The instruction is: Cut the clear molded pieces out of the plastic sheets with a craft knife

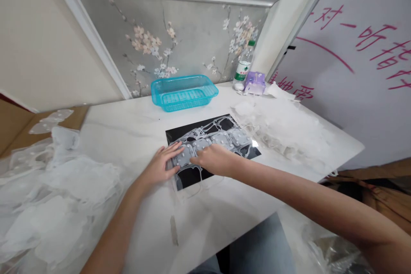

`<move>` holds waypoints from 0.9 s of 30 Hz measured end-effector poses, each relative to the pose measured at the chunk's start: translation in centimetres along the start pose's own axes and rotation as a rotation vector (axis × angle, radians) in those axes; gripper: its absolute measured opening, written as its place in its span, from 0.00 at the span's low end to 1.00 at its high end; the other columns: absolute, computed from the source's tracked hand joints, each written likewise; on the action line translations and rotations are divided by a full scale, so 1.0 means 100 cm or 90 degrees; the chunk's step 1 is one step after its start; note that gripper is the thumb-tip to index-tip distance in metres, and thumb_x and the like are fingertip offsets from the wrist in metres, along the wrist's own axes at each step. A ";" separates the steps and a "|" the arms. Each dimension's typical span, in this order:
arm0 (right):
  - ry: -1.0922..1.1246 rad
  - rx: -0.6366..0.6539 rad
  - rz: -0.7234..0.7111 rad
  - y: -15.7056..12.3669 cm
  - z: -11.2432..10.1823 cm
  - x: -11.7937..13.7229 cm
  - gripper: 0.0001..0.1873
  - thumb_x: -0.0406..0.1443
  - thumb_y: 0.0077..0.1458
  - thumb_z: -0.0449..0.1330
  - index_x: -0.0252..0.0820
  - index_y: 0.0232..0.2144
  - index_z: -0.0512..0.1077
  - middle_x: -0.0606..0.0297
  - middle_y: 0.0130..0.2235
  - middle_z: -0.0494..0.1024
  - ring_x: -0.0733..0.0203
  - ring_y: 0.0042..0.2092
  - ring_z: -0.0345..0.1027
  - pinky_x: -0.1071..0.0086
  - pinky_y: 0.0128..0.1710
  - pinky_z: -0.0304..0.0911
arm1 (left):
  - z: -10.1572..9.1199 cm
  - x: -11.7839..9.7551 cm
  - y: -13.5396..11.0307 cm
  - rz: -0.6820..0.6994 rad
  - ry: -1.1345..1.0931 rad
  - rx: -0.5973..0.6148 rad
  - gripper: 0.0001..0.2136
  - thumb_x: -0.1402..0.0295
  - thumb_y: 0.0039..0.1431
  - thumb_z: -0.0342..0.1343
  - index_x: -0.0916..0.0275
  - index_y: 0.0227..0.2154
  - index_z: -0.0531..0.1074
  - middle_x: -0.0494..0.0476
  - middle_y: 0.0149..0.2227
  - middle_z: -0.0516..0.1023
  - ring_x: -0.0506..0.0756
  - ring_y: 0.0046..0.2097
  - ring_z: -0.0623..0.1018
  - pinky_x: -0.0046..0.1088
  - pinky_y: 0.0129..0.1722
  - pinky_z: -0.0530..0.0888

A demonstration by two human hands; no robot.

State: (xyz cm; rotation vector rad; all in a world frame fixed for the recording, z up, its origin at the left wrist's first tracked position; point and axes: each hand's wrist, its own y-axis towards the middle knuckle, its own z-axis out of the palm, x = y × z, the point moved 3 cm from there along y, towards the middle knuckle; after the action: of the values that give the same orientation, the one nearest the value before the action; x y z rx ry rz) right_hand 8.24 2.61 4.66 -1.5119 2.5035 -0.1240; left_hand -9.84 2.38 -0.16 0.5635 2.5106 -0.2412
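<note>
Watching from afar through the head camera, I have the left hand (162, 162) resting with fingers spread over the left end of the translucent moulded sheet (222, 139), which lies on the black mat (189, 178) on the white table (128, 122). Just beside it, the right hand (210, 159) is on the sheet with fingers curled; I cannot tell whether they pinch it. Beyond the mat I see the blue basket (188, 103), with a pale heap (289, 130) at right

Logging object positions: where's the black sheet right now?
Near the head view's centre, the black sheet lies on the table beneath the right hand, in front of the teal basket.
</note>
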 end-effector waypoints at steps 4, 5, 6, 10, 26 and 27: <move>-0.009 0.028 -0.049 0.008 -0.014 0.003 0.13 0.24 0.54 0.48 0.37 0.36 0.70 0.57 0.30 0.76 0.58 0.32 0.71 0.69 0.27 0.55 | 0.002 0.003 0.000 -0.001 -0.011 -0.005 0.26 0.59 0.55 0.51 0.55 0.57 0.61 0.58 0.63 0.54 0.62 0.64 0.55 0.51 0.61 0.47; -0.014 0.045 -0.063 0.011 -0.016 0.003 0.13 0.24 0.54 0.48 0.36 0.35 0.71 0.56 0.31 0.76 0.58 0.33 0.71 0.69 0.28 0.55 | 0.002 0.004 0.000 0.001 -0.013 -0.006 0.26 0.59 0.55 0.51 0.54 0.57 0.61 0.58 0.63 0.55 0.62 0.64 0.55 0.51 0.61 0.46; -0.020 0.063 -0.076 0.012 -0.019 0.002 0.14 0.23 0.54 0.48 0.36 0.35 0.71 0.56 0.32 0.77 0.57 0.34 0.71 0.69 0.28 0.55 | 0.002 0.005 0.001 0.004 -0.012 -0.006 0.26 0.59 0.55 0.51 0.54 0.58 0.60 0.57 0.63 0.55 0.62 0.64 0.55 0.51 0.61 0.46; -0.041 0.102 -0.097 0.016 -0.024 -0.006 0.12 0.23 0.53 0.51 0.36 0.33 0.73 0.57 0.31 0.78 0.57 0.34 0.72 0.68 0.29 0.56 | 0.003 0.006 0.002 0.005 0.000 0.004 0.27 0.57 0.55 0.50 0.55 0.58 0.59 0.57 0.63 0.53 0.61 0.64 0.54 0.50 0.61 0.46; -0.055 0.045 -0.096 0.017 -0.012 -0.008 0.14 0.26 0.55 0.49 0.39 0.41 0.69 0.57 0.32 0.77 0.58 0.34 0.72 0.70 0.30 0.55 | 0.005 0.000 0.001 0.003 0.066 -0.006 0.28 0.53 0.57 0.49 0.53 0.60 0.55 0.57 0.64 0.51 0.60 0.64 0.53 0.48 0.61 0.47; -0.052 0.030 -0.101 0.018 -0.013 -0.006 0.13 0.26 0.56 0.49 0.39 0.41 0.69 0.57 0.32 0.77 0.58 0.34 0.71 0.70 0.29 0.55 | 0.005 0.000 0.001 0.005 0.066 -0.005 0.28 0.53 0.57 0.49 0.53 0.60 0.56 0.57 0.64 0.52 0.60 0.64 0.53 0.48 0.61 0.48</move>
State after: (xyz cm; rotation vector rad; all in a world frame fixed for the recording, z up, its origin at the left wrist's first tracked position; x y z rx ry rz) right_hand 6.68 3.91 5.64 -1.6604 2.3000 -0.1417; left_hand -9.57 2.39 -0.62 0.5966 2.6079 -0.2029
